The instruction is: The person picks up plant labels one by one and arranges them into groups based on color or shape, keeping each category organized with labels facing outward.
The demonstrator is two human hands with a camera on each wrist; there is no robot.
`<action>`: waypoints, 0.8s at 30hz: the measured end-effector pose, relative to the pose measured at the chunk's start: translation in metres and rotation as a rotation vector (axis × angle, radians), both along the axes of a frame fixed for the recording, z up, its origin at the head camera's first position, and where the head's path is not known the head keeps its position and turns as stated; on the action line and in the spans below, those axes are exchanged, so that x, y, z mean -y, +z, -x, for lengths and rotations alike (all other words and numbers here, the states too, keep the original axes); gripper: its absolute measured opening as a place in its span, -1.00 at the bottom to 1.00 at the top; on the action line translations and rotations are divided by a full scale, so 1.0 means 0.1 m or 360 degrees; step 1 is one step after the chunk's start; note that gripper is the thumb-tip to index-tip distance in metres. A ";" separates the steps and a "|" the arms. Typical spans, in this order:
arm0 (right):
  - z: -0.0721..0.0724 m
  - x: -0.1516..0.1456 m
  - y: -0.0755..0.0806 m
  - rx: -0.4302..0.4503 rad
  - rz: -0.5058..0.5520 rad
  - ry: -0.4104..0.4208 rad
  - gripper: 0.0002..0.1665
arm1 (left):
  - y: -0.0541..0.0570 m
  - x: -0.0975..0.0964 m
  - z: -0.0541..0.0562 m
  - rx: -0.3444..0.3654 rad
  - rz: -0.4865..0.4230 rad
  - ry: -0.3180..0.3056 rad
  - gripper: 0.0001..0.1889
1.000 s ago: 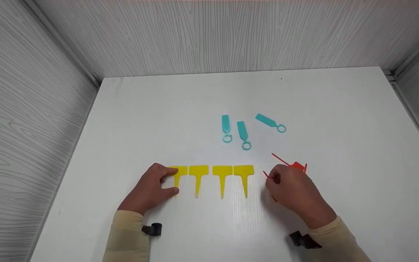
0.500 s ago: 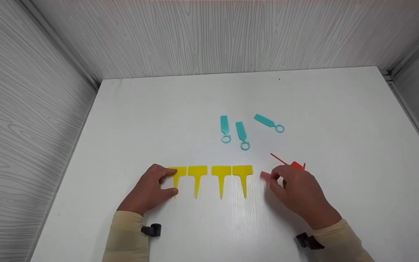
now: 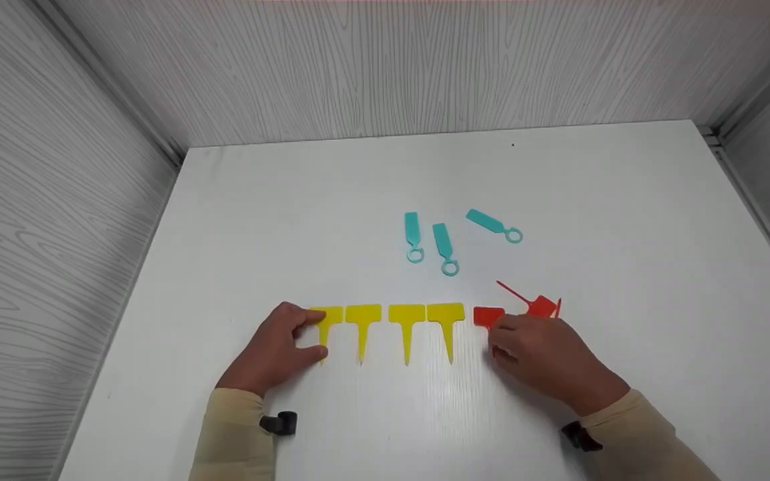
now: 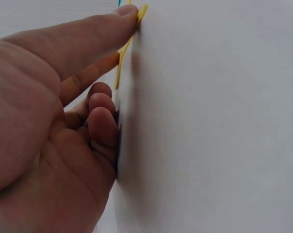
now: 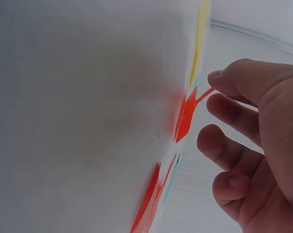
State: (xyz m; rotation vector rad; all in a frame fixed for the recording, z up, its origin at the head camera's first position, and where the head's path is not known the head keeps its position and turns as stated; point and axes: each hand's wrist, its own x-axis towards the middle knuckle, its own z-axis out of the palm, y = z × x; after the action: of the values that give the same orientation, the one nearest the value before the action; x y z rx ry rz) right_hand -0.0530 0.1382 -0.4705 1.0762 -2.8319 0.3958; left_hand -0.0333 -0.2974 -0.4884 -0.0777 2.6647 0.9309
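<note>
Red tag (image 3: 488, 316) shifted, slim stem (image 5: 204, 95) pinched

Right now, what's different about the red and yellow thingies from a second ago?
The right hand turned the red tag it pinches: only a thin edge showed, and now its flat face does, beside the yellow row. Nothing was let go. The left hand still touches the leftmost yellow tag; the teal tags stayed put.
</note>
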 end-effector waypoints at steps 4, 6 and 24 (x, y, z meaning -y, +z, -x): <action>0.01 -0.01 0.00 0.0022 -0.0063 0.0102 -0.73 | 0.00 -0.02 0.00 0.0006 0.0000 0.0020 -0.36; 0.01 -0.02 0.00 0.0025 -0.0078 0.0134 -0.73 | 0.00 -0.03 0.00 0.0010 -0.0005 0.0033 -0.36; 0.00 -0.01 0.05 0.0092 -0.0160 0.0187 -0.78 | 0.03 -0.01 -0.01 -0.0002 -0.0005 0.0032 -0.36</action>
State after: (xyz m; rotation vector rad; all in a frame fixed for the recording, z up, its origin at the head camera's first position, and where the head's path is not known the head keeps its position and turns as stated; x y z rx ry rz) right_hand -0.0532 0.1387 -0.4655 1.2751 -2.8753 0.3006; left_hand -0.0323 -0.2960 -0.4855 -0.1037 2.6683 0.9417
